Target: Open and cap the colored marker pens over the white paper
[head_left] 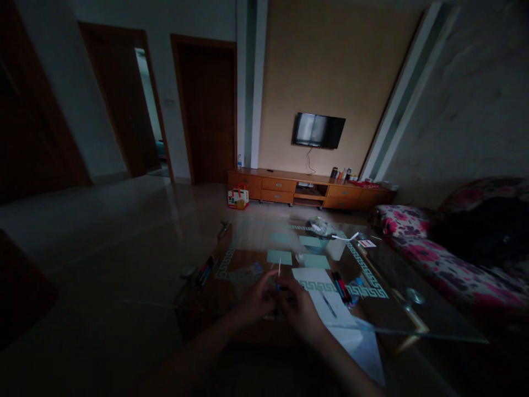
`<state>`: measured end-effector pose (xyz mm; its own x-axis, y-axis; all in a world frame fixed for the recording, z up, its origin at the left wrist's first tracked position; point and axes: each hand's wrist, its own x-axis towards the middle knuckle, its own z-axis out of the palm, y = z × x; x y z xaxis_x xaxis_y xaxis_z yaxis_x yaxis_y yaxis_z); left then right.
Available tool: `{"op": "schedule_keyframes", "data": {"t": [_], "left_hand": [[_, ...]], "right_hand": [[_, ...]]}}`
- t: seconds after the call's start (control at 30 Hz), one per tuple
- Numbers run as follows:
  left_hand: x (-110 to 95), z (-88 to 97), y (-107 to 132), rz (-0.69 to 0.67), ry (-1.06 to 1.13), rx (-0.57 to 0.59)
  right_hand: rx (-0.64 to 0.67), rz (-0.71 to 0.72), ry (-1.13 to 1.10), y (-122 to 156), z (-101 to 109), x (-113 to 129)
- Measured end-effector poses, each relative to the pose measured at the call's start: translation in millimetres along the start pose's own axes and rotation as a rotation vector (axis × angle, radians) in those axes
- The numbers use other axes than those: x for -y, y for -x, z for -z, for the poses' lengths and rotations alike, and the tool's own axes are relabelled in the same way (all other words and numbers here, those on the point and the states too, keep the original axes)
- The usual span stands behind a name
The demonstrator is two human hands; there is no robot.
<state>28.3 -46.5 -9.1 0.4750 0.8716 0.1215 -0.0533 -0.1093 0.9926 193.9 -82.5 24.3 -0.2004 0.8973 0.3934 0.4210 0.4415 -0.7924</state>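
Both hands meet over the near edge of the glass table (248,242). Between them a thin pale stick with a blue lower part, resembling a pen part (280,267), points upward. My left hand (262,295) is closed around its lower end, the index finger and thumb close to it. My right hand (298,309) pinches the same piece from the other side, its fingers curled. Dim light hides the exact grip. White paper (312,275) lies right of the hands, with a dark slim pen (329,305) on it.
Packs of dark and red pens (341,288) (204,273) lie on the table at right and left. A plastic-covered bowl (321,227) and a white strip (346,237) are farther back. A floral sofa (421,248) stands right; a TV cabinet (281,184) lines the wall.
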Motion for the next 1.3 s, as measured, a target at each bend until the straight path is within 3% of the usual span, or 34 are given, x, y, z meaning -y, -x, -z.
{"op": "schedule_keyframes", "data": {"t": [0.2, 0.8, 1.0, 1.3], "left_hand": [[-3, 0.3, -2, -0.058, -0.098, 0.017], [4, 0.3, -4, -0.086, -0.187, 0.088], [7, 3.4, -3, -0.085, -0.215, 0.077], [4, 8.3, -2, -0.101, -0.301, 0.071]], "right_hand": [[0.089, 0.104, 0.052, 3, 16, -2], [0.094, 0.08, 0.086, 8, 18, -8], [0.026, 0.061, 0.081, 6, 19, -12], [-0.19, -0.026, 0.106, -5, 29, -43]]}}
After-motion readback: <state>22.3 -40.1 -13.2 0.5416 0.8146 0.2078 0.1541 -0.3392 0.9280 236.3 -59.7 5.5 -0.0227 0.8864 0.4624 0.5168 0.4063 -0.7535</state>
